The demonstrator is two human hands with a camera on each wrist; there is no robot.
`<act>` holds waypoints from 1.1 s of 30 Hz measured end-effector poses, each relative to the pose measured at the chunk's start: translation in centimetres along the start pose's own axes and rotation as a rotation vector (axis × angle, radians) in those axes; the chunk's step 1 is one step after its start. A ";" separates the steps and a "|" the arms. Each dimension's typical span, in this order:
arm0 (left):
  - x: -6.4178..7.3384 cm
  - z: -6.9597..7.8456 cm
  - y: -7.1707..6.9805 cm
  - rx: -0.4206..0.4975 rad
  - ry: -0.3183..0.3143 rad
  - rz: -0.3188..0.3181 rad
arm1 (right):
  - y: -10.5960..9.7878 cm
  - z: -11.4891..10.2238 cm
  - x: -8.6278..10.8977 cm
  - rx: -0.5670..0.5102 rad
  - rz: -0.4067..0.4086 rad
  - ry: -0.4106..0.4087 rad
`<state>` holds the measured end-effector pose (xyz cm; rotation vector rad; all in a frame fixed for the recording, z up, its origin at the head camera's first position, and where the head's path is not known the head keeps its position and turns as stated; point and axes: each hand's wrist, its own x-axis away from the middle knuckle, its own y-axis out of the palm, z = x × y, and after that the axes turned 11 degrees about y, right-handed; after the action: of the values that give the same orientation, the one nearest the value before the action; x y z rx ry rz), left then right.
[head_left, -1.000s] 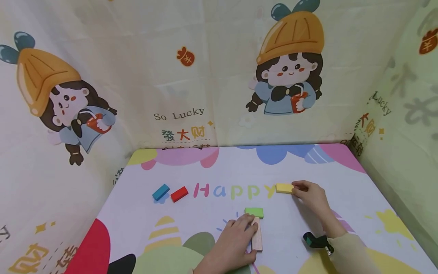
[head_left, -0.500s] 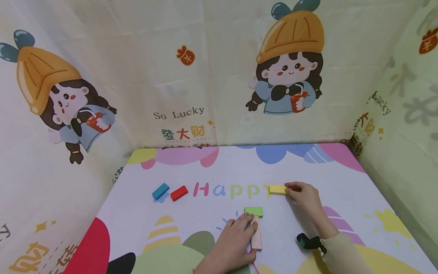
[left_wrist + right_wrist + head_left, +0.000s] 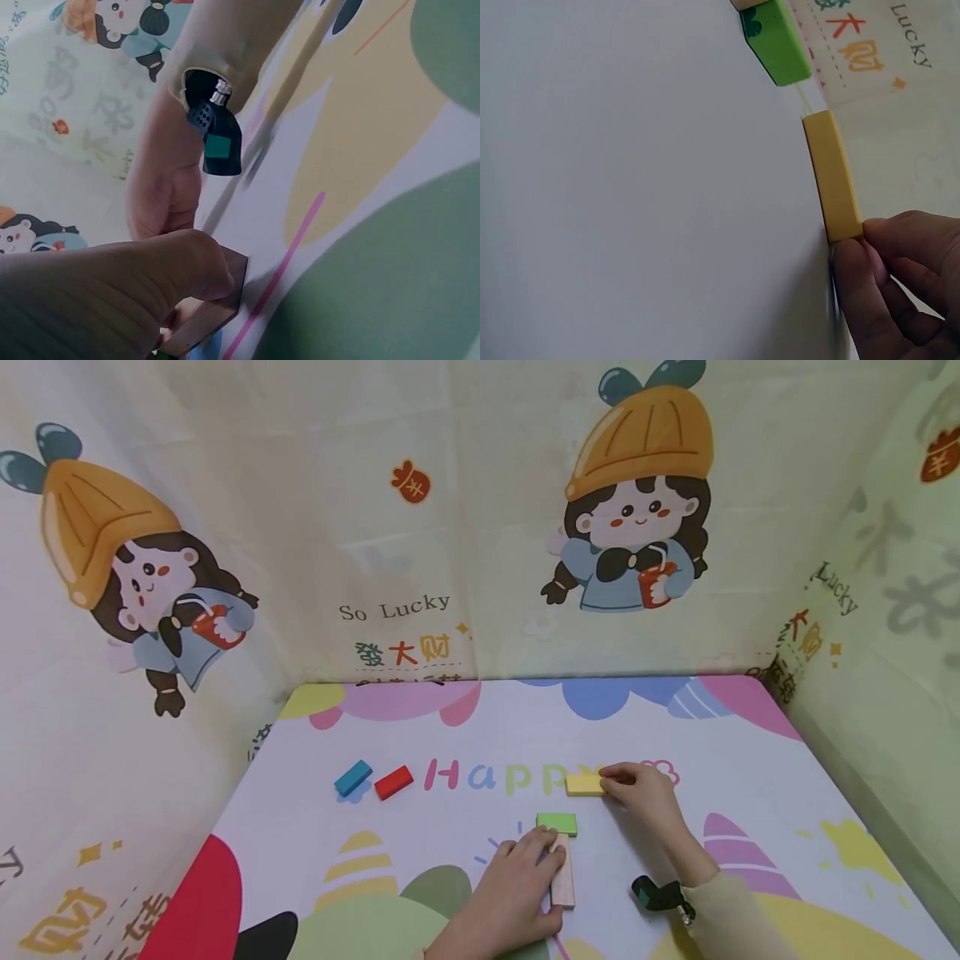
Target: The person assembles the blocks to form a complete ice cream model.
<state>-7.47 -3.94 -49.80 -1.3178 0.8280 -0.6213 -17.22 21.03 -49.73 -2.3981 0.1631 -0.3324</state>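
Observation:
My right hand point(image 3: 643, 793) pinches the right end of a yellow block point(image 3: 584, 786) between thumb and fingers, close over the tabletop. In the right wrist view the yellow block point(image 3: 832, 176) lies lengthwise in line towards a green block point(image 3: 778, 45), with a gap between them. My left hand point(image 3: 510, 889) grips a plain wooden block point(image 3: 562, 877), thumb at its near end and fingertips at the far end. The green block point(image 3: 557, 824) sits crosswise at the far end of the wooden block. In the left wrist view my thumb presses on the wooden block point(image 3: 202, 322).
A blue block point(image 3: 353, 778) and a red block point(image 3: 393, 783) lie at the left of the patterned tabletop point(image 3: 465, 735). A black wrist camera point(image 3: 660, 894) hangs under my right sleeve. Printed cloth point(image 3: 495, 543) stands behind the table and along both sides.
My right hand has moved left and slightly nearer with the yellow block, from beside the printed "y" to over it and close behind the green block. The left hand has stayed put.

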 end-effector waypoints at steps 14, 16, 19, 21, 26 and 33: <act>-0.2 -0.1 -0.2 0.012 -0.005 -0.025 | 1.6 -1.3 0.7 -0.091 -0.080 0.008; -0.1 -0.1 -0.3 0.024 -0.009 -0.035 | 1.8 -1.5 0.9 -0.085 -0.088 0.006; -0.1 -0.1 -0.3 0.043 -0.013 -0.054 | 2.0 -1.6 1.2 -0.070 -0.094 0.006; -0.1 -0.1 -0.3 0.057 -0.016 -0.067 | 2.1 -1.6 1.4 -0.060 -0.091 0.004; -0.1 -0.1 -0.3 0.073 -0.026 -0.075 | 2.4 -1.8 1.6 -0.041 -0.094 -0.006; -0.1 -0.1 -0.1 0.078 -0.031 -0.074 | 2.6 -1.8 1.8 0.004 -0.079 -0.050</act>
<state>-7.66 -3.93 -49.65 -1.2887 0.7258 -0.6837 -16.06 17.56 -49.82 -2.4112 0.0445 -0.3081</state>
